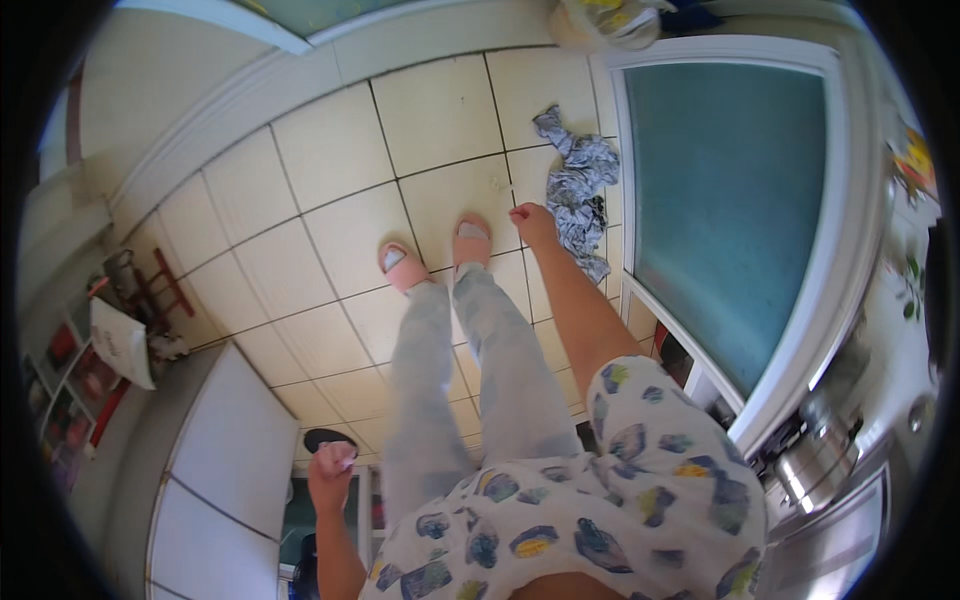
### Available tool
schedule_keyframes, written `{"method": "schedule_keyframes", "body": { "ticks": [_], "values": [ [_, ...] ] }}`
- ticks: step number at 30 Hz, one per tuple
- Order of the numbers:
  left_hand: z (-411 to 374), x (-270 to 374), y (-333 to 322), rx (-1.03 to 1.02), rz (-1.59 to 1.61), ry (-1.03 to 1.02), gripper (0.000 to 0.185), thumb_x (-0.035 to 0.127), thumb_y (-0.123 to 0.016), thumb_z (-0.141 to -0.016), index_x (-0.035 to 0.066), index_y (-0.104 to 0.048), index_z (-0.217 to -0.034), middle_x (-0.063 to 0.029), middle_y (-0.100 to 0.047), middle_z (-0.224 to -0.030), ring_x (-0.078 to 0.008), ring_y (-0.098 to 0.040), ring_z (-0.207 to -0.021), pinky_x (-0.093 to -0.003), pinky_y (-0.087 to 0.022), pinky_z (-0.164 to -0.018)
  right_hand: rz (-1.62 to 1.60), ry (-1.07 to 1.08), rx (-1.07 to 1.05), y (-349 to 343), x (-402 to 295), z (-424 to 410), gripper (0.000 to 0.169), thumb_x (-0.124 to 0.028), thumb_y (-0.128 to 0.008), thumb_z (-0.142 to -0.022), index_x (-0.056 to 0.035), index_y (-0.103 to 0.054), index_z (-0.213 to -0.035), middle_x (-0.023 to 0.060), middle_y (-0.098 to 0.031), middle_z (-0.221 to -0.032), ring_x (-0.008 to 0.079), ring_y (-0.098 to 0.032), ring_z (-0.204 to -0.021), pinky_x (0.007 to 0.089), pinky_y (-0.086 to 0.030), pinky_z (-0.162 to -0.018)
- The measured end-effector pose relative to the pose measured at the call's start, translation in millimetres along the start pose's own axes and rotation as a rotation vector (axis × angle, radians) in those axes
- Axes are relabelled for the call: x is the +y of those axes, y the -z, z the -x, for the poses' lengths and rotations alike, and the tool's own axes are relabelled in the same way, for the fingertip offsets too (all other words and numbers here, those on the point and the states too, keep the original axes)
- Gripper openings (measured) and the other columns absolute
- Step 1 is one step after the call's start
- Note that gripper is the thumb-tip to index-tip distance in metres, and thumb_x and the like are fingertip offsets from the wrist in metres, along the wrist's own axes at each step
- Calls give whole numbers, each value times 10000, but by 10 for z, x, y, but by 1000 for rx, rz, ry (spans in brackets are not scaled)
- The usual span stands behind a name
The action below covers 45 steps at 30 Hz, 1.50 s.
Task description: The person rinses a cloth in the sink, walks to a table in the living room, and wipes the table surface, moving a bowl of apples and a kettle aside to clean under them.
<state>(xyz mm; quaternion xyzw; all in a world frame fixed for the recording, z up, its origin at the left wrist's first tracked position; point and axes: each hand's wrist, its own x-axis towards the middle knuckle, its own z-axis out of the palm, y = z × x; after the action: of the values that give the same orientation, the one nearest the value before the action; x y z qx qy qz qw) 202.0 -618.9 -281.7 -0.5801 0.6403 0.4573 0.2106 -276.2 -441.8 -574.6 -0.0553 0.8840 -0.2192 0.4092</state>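
My left hand (334,463) hangs low at my left side, beside a white cabinet (225,450). Its fingers are curled, and something small and pale shows at them; I cannot tell whether it is an object. My right hand (534,223) reaches forward over the tiled floor (442,120), fingers curled in with nothing visible in them. Just right of that hand, a crumpled grey patterned cloth (581,169) lies on the tiles, partly covered by my forearm. My feet, in pink slippers (472,238), stand left of the cloth.
A white-framed frosted glass door (720,202) borders the cloth on the right. Farther right, a shiny metal pot (814,469) stands near a counter. A small reddish-brown rack (172,285) and a white bag (122,341) are at the left; another bag (611,26) sits at the top.
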Motion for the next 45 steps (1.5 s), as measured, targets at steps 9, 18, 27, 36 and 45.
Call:
{"method": "schedule_keyframes", "body": {
  "ticks": [9, 18, 27, 36, 45],
  "values": [
    [-1213, -178, -141, 76, -412, 230, 398, 81, -720, -611, 40, -534, -961, -105, -589, -880, -252, -581, -830, -331, -453, -753, -257, -472, 530, -1471, 667, -1623, 656, -260, -745, -601, 60, -419, -1072, 209, -574, -866, 336, -582, -818, 382, -482, -739],
    [-1002, 145, 140, 32, 91, 169, 380, 9, -714, -587, 46, -536, -921, -68, -589, -852, -155, -568, -822, -282, -460, -748, -1317, -292, 477, 140, -602, -1306, 546, 9, -611, -685, 5, -312, -1143, 119, -491, -856, 188, -524, -644, 301, -499, -526],
    [-449, 957, 1060, 103, -96, 44, 528, 115, -778, -555, 59, -553, -1029, -109, -623, -946, -241, -598, -884, -335, -464, -775, -1335, -304, 334, 2349, -1474, -292, 449, -205, -518, -856, -98, -374, -1267, 165, -406, -1216, 329, -430, -1060, 460, -485, -809],
    [-300, -108, 1386, 250, 335, -15, 469, 166, -784, -555, 34, -555, -943, -109, -634, -909, -247, -614, -847, -335, -479, -760, -662, -338, -162, 1184, -2034, 1395, 144, -160, -569, -796, -99, -521, -675, 34, -496, -563, 135, -466, -456, 278, -363, -382],
    [-407, -520, 2031, -89, 1297, -173, 351, 129, -765, -546, 52, -568, -827, -74, -632, -857, -188, -606, -823, -295, -469, -731, 130, 511, -632, 354, -5740, 1860, 338, -344, -520, -858, -56, -679, -780, 49, -605, -667, 135, -557, -607, 274, -447, -597]
  ]
}}
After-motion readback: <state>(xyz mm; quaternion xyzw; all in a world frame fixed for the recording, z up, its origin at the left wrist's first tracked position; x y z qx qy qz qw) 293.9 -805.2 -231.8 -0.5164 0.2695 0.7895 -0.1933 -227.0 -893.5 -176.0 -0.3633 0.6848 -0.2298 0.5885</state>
